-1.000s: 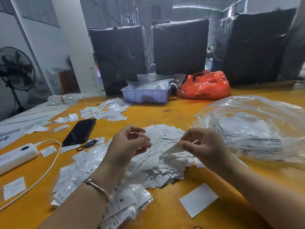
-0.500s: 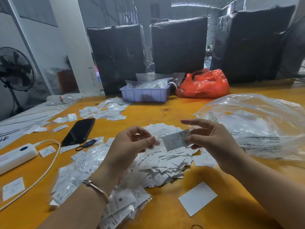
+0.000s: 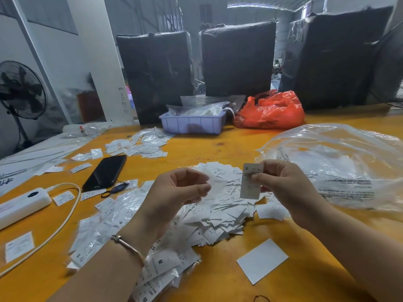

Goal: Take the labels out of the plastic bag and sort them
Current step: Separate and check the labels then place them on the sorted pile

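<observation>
My right hand point(image 3: 290, 190) pinches a single white label point(image 3: 248, 190) marked S and holds it upright above the heap of loose white labels point(image 3: 220, 216) on the yellow table point(image 3: 218, 147). My left hand point(image 3: 174, 192) hovers beside it with fingers curled, thumb and fingertips pinching a small clear sleeve point(image 3: 217, 182) that is blurred. Small clear packets of labels point(image 3: 106, 225), some marked M, lie under and left of my left wrist. A big crumpled clear plastic bag point(image 3: 340, 166) lies to the right of my right hand.
A blank white card point(image 3: 261, 260) lies near the front edge. A black phone point(image 3: 105, 172), a white power bank point(image 3: 21, 203) with cable and stray labels sit at left. Another label pile point(image 3: 141, 144), a blue tray point(image 3: 192, 125) and a red bag point(image 3: 270, 112) are farther back.
My right hand picked one label out of the heap, lifted it and turned it upright. My left hand stayed raised with its fingers curled.
</observation>
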### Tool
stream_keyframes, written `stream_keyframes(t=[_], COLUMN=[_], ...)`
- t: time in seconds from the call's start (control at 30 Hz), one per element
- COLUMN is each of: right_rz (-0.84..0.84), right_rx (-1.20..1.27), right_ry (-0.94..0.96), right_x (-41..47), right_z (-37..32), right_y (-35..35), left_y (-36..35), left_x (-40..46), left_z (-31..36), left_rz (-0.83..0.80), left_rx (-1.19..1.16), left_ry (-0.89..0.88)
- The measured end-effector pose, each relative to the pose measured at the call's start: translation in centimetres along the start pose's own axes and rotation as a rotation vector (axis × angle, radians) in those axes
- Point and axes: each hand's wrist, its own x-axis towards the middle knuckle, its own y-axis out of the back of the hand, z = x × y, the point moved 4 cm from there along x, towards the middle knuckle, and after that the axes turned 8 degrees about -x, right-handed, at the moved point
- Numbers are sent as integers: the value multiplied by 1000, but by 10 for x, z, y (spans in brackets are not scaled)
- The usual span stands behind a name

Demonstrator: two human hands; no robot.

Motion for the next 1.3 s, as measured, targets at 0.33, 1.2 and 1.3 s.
stream_keyframes(t=[0.33,1.2,1.3], right_rz=[-308,71,82], right_rx=[90,-148,-158], right_ry=[-31,504,492], right_x=[-6,-31,-31], right_z=[1,-45,-45], right_y=[-17,-5,-6], left_y=[-3,-15,-16], left_x=[-1,-9,-10], left_z=[2,8,8], left_rz=[-11,-64,-81], left_rx=[23,334,313], left_ry=[-23,-268,-269])
